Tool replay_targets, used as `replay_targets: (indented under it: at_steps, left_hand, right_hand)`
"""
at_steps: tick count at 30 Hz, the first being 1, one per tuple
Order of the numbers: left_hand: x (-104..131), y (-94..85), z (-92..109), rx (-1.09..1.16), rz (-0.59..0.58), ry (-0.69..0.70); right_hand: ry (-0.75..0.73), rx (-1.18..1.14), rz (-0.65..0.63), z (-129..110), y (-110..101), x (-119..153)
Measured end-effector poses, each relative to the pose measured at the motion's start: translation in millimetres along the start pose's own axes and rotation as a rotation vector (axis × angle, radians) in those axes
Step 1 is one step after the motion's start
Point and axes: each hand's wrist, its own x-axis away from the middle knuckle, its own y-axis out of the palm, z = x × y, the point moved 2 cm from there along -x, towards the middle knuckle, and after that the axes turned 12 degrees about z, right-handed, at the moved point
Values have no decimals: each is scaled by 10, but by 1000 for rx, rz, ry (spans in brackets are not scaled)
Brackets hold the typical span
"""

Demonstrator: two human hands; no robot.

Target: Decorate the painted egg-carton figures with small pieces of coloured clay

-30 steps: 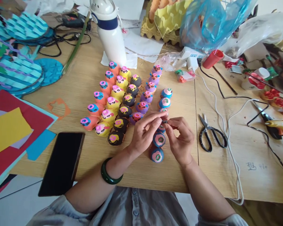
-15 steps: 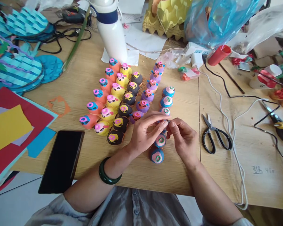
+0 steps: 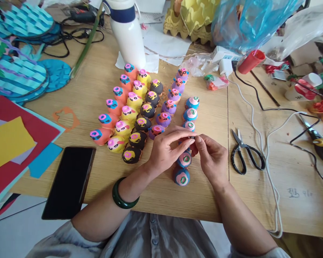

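My left hand (image 3: pixel 165 148) and my right hand (image 3: pixel 210 157) meet over a row of blue bumps (image 3: pixel 182 177) with pink patches and green rings. Between their fingertips is a small dark piece (image 3: pixel 192 137), too tiny to name exactly. Both thumbs press toward their index fingers at it. The hands hide the middle of the blue row. To the left stand more painted bump rows, apparently cut from egg cartons: purple (image 3: pixel 163 120), black (image 3: pixel 137 139), yellow (image 3: pixel 128 114) and orange (image 3: pixel 106 137), with small coloured shapes on top.
Black-handled scissors (image 3: pixel 240 145) lie right of my hands, beside a white cable (image 3: pixel 254 123). A phone (image 3: pixel 69 182) and coloured paper sheets (image 3: pixel 14 143) are at the left. Behind the rows stand a white bottle (image 3: pixel 129 39), yellow egg trays (image 3: pixel 193 18) and a blue plastic bag (image 3: pixel 247 21).
My hands remain together at almost the same spot, and the fingers have shifted slightly around the dark piece. It shows a little more clearly now. The rows stay in place.
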Motion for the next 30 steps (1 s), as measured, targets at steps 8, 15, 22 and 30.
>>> replay_targets:
  at_steps: [8,15,22,30]
  left_hand:
    - [6,-4,-33,-62,31,-20]
    - [34,18,-34,-5,45,-94]
    - [7,-2,-156,313,291,-473]
    - [18,34,-112,440,120,-575]
  right_hand:
    - [78,-28,4,36,0,-26]
    - [3,-33,71,60,-11,10]
    - [157,-265,135,224,-22,-42]
    - [285,-389,49,248,-7,-60]
